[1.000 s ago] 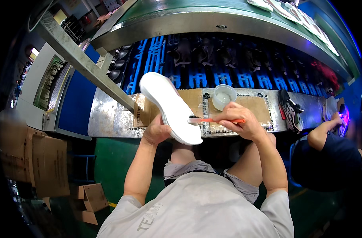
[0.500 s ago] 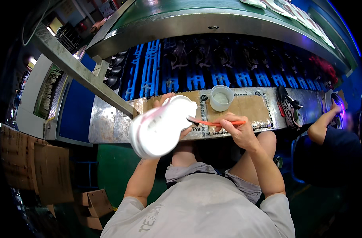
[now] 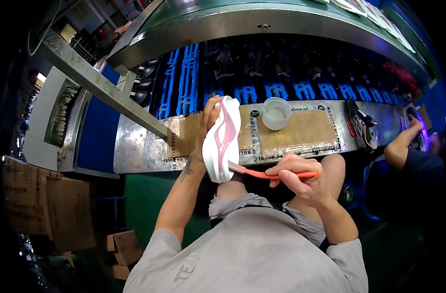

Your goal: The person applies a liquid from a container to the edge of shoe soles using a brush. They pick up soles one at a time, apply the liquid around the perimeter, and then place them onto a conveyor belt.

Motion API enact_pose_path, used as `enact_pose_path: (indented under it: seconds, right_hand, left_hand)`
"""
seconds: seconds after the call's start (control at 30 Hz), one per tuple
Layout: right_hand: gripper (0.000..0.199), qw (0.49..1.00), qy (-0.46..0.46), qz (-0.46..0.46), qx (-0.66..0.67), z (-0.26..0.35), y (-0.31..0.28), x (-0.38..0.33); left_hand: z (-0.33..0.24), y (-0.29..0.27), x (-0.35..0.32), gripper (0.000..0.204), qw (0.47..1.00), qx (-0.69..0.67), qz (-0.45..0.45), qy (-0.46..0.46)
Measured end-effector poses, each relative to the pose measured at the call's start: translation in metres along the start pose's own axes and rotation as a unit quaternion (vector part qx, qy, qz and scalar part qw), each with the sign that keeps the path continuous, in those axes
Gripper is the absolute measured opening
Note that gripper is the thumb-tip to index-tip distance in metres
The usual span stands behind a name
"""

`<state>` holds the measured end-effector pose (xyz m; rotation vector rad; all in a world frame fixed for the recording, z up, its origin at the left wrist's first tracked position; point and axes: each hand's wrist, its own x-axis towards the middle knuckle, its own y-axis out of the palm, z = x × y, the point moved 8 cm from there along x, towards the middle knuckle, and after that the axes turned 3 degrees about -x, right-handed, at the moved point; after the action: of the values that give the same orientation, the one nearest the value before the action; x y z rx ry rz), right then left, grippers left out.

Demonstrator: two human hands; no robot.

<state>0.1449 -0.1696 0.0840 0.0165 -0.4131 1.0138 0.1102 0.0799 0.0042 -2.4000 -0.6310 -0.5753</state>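
Note:
My left hand (image 3: 209, 119) is closed on a white and pink shoe sole (image 3: 225, 136), its fingers round the far end and outer side. The sole is tilted so that its side wall with the pink wavy band faces up. In my right hand (image 3: 301, 178) is a brush with an orange handle (image 3: 262, 174), gripped between thumb and fingers. The brush head reaches the near end of the sole; its bristles are hidden there. A translucent plastic cup (image 3: 276, 115) with whitish contents stands on the bench beyond my right hand.
Brown cardboard (image 3: 298, 131) is taped onto the metal bench (image 3: 135, 146). A black and white shoe (image 3: 362, 124) lies to the right, near a co-worker's arm (image 3: 401, 141). Behind runs a rack with blue holders (image 3: 276, 91). A slanted metal post (image 3: 106, 88) crosses at left.
The sole has turned from its broad white face to its pink-banded side and stands more upright. My right hand and the brush have come nearer to my body.

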Motion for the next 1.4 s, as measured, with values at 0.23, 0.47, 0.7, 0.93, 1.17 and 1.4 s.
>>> enact_pose_path:
  seconds: [0.23, 0.47, 0.7, 0.93, 1.17, 1.4]
  right_hand:
    - [0.032, 0.976, 0.137, -0.079, 0.151, 0.003, 0.014, 0.003]
    - [0.044, 0.949, 0.101, -0.157, 0.255, -0.012, 0.01, 0.025]
    - [0.037, 0.965, 0.109, -0.139, 0.192, -0.047, 0.002, 0.027]
    - [0.027, 0.971, 0.186, -0.141, 0.043, -0.115, -0.024, 0.02]
    - [0.028, 0.971, 0.205, -0.121, 0.005, -0.141, -0.039, 0.023]
    - [0.028, 0.973, 0.093, -0.201, 0.067, -0.143, -0.061, 0.014]
  left_hand:
    - [-0.023, 0.003, 0.001, 0.076, 0.977, 0.153, -0.037, 0.147]
    - [-0.02, -0.002, -0.023, 0.091, 0.967, 0.149, -0.101, 0.182]
    - [-0.024, -0.005, -0.023, 0.095, 0.997, -0.002, -0.073, -0.006]
    - [-0.072, -0.006, -0.015, 0.092, 0.999, -0.035, 0.002, 0.0]
    - [-0.011, -0.001, -0.043, 0.078, 0.952, -0.261, 0.011, -0.16]
    - [0.027, 0.02, -0.086, 0.065, 0.765, -0.552, -0.077, -0.323]
